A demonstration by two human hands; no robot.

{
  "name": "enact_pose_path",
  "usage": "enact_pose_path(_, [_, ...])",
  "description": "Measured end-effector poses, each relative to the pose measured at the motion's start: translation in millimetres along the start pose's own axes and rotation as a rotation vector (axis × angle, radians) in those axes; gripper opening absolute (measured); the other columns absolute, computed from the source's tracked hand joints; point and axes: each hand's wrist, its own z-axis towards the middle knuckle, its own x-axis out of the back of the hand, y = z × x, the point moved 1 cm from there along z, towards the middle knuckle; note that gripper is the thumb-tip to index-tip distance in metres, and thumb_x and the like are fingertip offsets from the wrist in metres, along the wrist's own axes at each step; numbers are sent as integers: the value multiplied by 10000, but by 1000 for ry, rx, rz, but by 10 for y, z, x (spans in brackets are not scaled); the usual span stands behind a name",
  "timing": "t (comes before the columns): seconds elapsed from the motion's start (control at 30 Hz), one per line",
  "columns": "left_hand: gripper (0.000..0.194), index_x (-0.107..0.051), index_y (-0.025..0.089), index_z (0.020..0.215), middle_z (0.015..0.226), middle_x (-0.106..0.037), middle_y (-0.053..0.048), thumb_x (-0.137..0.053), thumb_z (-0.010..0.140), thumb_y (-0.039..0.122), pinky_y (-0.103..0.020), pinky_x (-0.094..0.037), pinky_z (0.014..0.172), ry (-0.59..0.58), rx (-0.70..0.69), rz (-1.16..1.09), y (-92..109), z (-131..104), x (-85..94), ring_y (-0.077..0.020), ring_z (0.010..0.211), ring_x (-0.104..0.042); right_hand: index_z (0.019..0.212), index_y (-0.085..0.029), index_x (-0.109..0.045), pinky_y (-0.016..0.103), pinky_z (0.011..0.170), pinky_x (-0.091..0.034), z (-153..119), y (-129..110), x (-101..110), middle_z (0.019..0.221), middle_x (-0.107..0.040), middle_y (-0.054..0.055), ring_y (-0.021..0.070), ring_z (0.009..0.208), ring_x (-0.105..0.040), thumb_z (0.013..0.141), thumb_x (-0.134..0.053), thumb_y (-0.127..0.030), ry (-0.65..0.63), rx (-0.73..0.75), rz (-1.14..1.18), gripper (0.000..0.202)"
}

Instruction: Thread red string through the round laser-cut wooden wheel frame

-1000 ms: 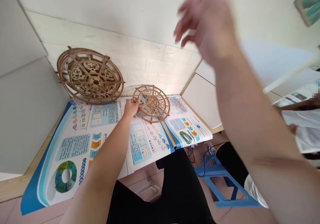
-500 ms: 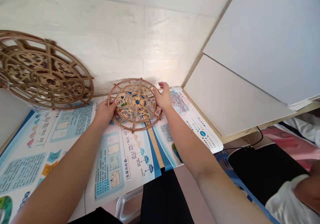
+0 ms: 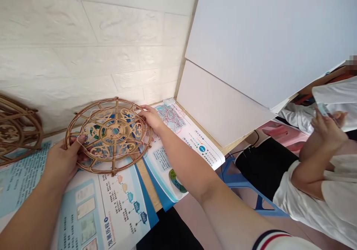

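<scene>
A round openwork frame (image 3: 115,131), gold-brown with scroll ornaments and spokes, is held tilted above the printed sheets. My left hand (image 3: 65,155) grips its left rim, the thumb on top and the fingers beneath. At the upper right rim, my right hand (image 3: 150,118) has its fingers closed over the edge. A thin pale cord (image 3: 93,112) runs loosely across the frame's face. To the left, more openwork frames (image 3: 19,131) of the same kind lean near the wall, partly cut off by the picture's edge.
Printed sheets (image 3: 125,209) cover the table. Tangled red and white thread (image 3: 174,118) lies by the corner, near a small clear packet (image 3: 169,101). White panels (image 3: 206,105) stand along the right side. Beyond them, a seated person (image 3: 315,168) holds a phone-like object.
My view has swung right and closer, so the frame appears larger and further left. My right hand's fingers, raised before, now close on the rim. The seated person has come into view.
</scene>
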Motion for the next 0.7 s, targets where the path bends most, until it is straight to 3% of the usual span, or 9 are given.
enact_pose_path(0.1, [496,-576,201,718,496,-590,68,-945,495,445,-187,-430,316,20,91,-96,-26,0,14,-102,377,-489,1016,-229,-602,296,616,-527,-23,-27,-7,730,-674,-23,180,637,-634,679,-680,-230,-44,-60,106,346])
enact_pose_path(0.2, [415,-575,180,731,484,-565,55,-895,586,401,-182,-407,305,39,60,-97,-66,22,33,-106,369,-484,1028,-221,-603,276,591,-517,-33,-31,-16,711,-678,-27,173,624,-635,640,-646,-195,-59,-54,118,391])
enact_pose_path(0.3, [378,-534,188,734,476,-520,71,-855,649,370,-193,-399,303,-19,17,-116,-121,83,48,-107,356,-469,1037,-213,-607,256,581,-515,-31,-36,-24,734,-698,-23,165,640,-647,605,-613,-176,-72,-15,108,434])
enact_pose_path(0.5, [410,-512,212,743,503,-518,52,-843,647,434,-210,-360,297,-56,-4,-148,-195,197,78,-143,386,-519,1053,-211,-583,271,496,-509,-50,-66,-31,756,-704,-10,184,589,-650,556,-597,-193,-75,-51,87,497])
enact_pose_path(0.7, [414,-490,224,767,528,-505,57,-824,685,454,-224,-365,318,-56,30,-121,-189,211,75,-144,375,-514,1058,-217,-568,280,477,-498,-62,-88,-49,755,-701,0,186,562,-637,585,-642,-249,-56,-55,70,480])
